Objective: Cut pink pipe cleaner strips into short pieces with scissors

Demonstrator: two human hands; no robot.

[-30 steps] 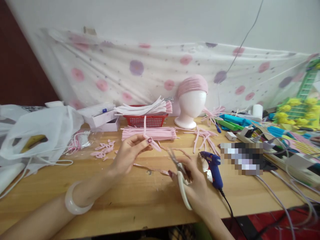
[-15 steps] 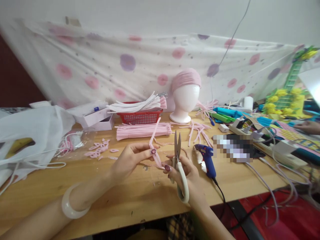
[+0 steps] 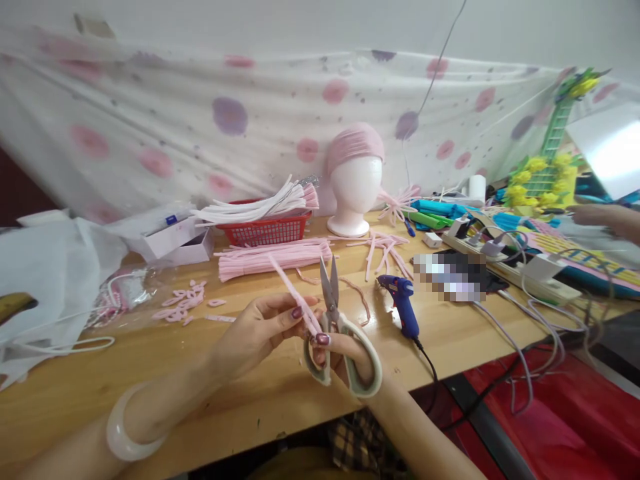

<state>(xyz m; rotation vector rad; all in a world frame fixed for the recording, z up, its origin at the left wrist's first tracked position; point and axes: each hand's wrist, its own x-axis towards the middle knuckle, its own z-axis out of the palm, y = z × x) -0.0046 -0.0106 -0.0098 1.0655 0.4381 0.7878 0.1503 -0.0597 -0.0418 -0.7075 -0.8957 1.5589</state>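
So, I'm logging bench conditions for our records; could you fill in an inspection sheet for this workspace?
Surface: wooden table, crowded along its back and right.
Things in hand: pink strip; scissors, pale-handled, blades slightly apart.
Clutter: white plastic bag at left, pink loops, red basket at back, blue glue gun lying right of the scissors.
Left hand: pinches the strip.
Right hand: holds the scissors, thumb at the strip's lower end; contact unclear.
Cables: black cord runs from the glue gun past the near edge; pale cables loop loosely by the power strip.
Surroundings: flowered sheet behind; another person's hand far right.
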